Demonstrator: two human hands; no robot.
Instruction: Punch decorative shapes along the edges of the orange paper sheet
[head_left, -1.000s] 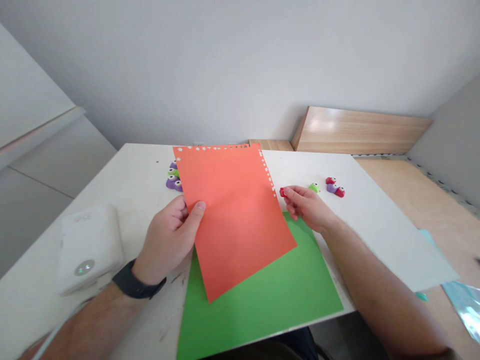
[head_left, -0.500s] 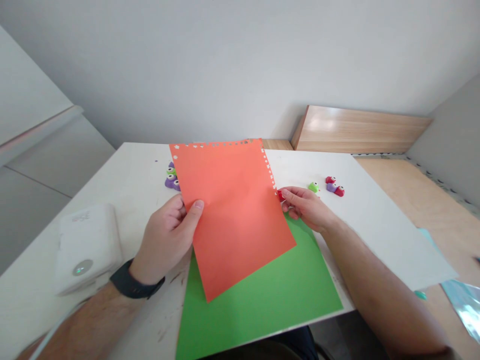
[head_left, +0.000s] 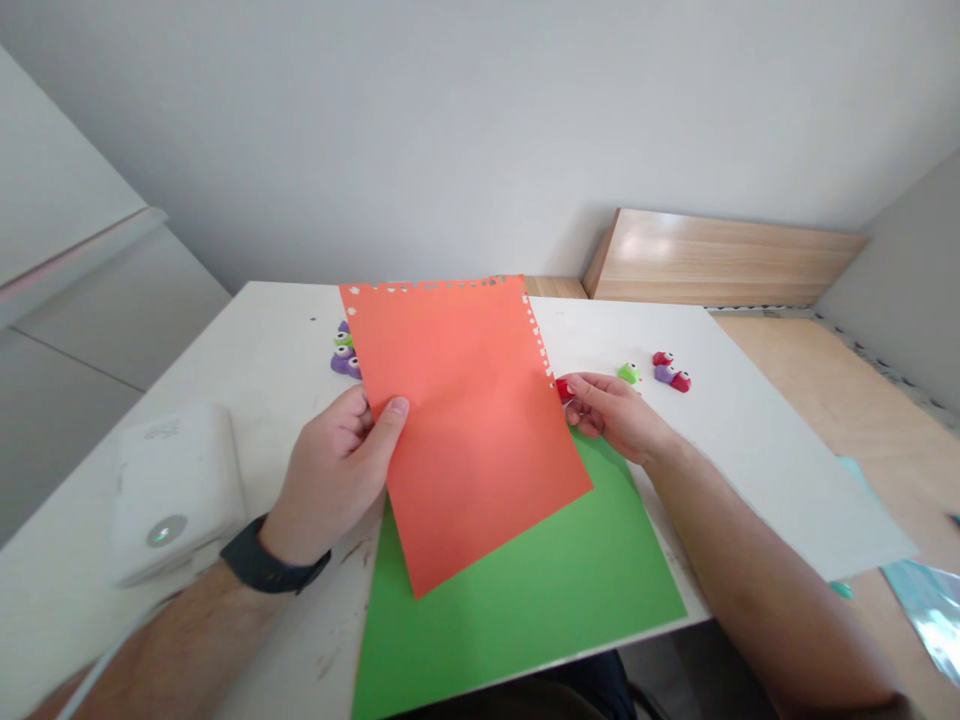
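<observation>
My left hand [head_left: 341,470] pinches the left edge of an orange paper sheet [head_left: 469,420] and holds it tilted above the white table [head_left: 247,390]. Small shapes are punched out along the sheet's top and right edges. My right hand [head_left: 611,412] is closed on a small red paper punch [head_left: 562,390], which sits at the sheet's right edge. Under both lies a green paper sheet [head_left: 540,590], flat at the table's near edge. A dark watch is on my left wrist.
Purple and green punches [head_left: 345,352] lie behind the orange sheet at the left. A green punch [head_left: 628,373] and a purple-and-red pair [head_left: 671,372] lie at the right. A white box-like device [head_left: 176,490] stands at the left. A wooden board [head_left: 720,260] leans by the wall.
The orange sheet has shifted slightly left and up. My right hand has brought the red punch against the sheet's right edge, where it was a little apart before.
</observation>
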